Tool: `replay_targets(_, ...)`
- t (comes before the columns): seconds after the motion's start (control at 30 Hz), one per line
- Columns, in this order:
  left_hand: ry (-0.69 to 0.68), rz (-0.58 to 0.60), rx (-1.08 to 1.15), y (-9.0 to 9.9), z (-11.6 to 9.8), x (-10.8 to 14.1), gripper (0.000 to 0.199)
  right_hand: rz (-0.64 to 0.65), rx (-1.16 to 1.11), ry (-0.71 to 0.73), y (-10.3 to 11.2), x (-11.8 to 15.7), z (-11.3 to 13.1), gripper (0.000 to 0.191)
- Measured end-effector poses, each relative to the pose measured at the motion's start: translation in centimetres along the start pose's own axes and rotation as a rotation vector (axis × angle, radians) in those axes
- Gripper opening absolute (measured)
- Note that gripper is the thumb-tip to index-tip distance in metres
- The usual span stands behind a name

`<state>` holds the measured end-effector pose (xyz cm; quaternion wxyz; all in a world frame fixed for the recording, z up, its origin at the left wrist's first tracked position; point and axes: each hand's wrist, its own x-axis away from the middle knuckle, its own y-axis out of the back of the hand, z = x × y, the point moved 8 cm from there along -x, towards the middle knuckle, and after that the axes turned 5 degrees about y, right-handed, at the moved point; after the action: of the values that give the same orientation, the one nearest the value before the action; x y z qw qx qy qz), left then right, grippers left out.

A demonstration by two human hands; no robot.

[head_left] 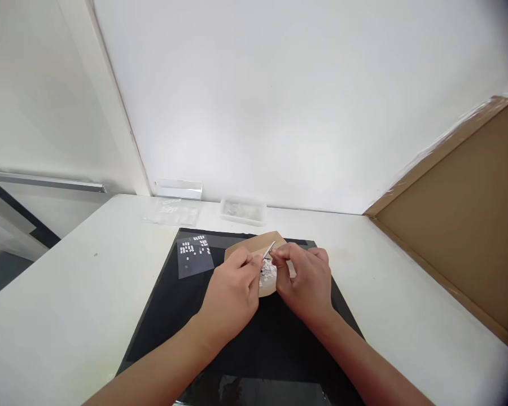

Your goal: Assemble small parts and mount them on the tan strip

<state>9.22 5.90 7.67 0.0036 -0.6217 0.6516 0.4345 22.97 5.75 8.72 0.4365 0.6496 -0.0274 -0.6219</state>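
Observation:
My left hand (236, 282) is closed in a pinch on a thin, pale strip (269, 248) that slants up and to the right. Close by, my right hand (305, 279) has its thumb and forefinger pressed together near the strip; whatever is between them is too small to make out. Both hands are above a brown paper tray (237, 246), which holds many small white chips (268, 272). Part of the tray and some chips are hidden behind my fingers. Left of the tray lies a clear sheet (195, 265) carrying small white squares in loose groups.
A black mat (161, 332) lies on the white table (88, 276) under everything. Along the wall are a shallow translucent box (243, 211), a plastic bag (173, 213) and a clear holder (179, 189). A brown cardboard panel (457, 220) borders the right side.

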Motion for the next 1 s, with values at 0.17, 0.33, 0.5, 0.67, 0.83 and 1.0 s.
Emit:
replay_targets(0.17, -0.074, 0.005, -0.186, -0.6, -0.5, 0.5, 0.027, 0.057, -0.037, -0.039, -0.5, 0.1, -0.3, 0.014)
replay_targets(0.33, -0.087, 0.006, -0.246, -0.7, -0.7, 0.6, 0.027, 0.049, -0.105, -0.118, -0.7, 0.4, -0.7, 0.013)
replay_targets(0.5, -0.083, 0.013, -0.253, -0.8, -0.6, 0.6, 0.027, 0.021, -0.116, -0.169, -0.6, 0.6, -1.0, 0.010)
replay_targets(0.67, -0.060, 0.017, -0.237, -0.7, -0.4, 0.5, 0.026, 0.041, -0.130, -0.148, -0.8, 0.6, -0.7, 0.010)
replay_targets(0.83, -0.058, 0.007, -0.215, -0.6, -0.4, 0.5, 0.025, 0.075, -0.159, -0.126, -1.1, 0.6, -0.5, 0.013)
replay_targets(1.0, -0.030, 0.007, -0.209, -0.6, -0.3, 0.5, 0.025, 0.058, -0.141, -0.156, -1.0, 0.6, -1.0, 0.011)
